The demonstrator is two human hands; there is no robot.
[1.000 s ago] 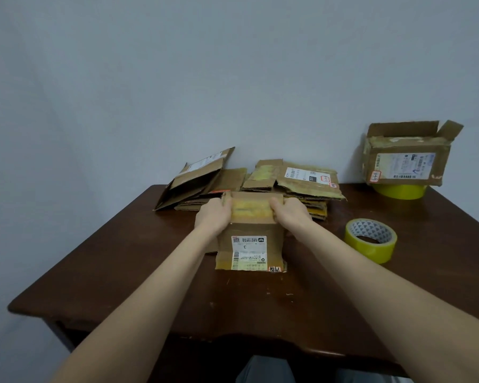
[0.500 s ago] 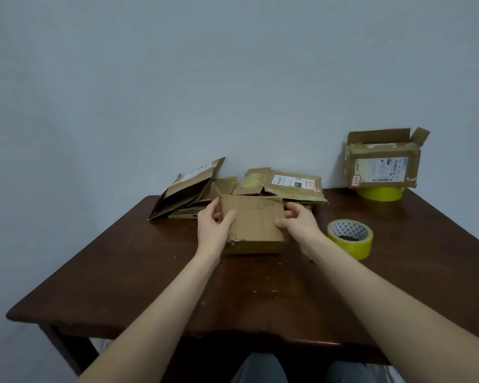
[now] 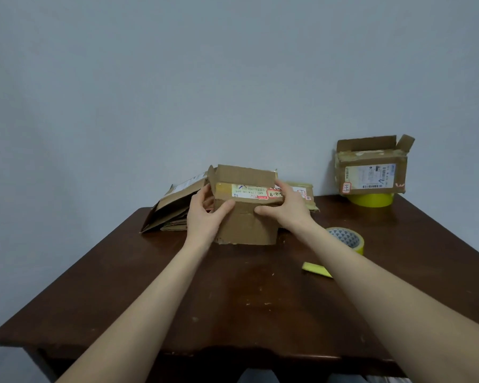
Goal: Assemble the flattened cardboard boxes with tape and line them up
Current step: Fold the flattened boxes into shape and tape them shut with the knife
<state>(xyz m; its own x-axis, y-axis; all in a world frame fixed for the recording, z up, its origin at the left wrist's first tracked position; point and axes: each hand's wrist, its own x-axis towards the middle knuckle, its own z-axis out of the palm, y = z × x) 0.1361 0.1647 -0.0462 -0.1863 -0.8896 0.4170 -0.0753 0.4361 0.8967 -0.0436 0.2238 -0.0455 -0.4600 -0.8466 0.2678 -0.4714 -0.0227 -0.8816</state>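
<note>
A small brown cardboard box [image 3: 246, 228] with a white label strip stands on the dark wooden table [image 3: 233, 299], partly opened up, its flaps raised at the top. My left hand [image 3: 205, 211] grips its left side, thumb on the front face. My right hand [image 3: 282, 205] grips its right side, thumb on the front too. Behind it lies a pile of flattened boxes [image 3: 172, 211], part of it hidden by the held box. A roll of yellow tape [image 3: 346, 239] lies to the right, partly behind my right forearm.
An assembled box [image 3: 371, 167] with open top flaps sits on a second yellow tape roll [image 3: 371, 199] at the table's back right corner. A loose strip of yellow tape [image 3: 315, 269] lies near my right forearm. A plain wall is behind the table.
The box was lying flat under both hands; it has been turned and lifted upright, and now shows its label strip. The view has tilted and shifted.
</note>
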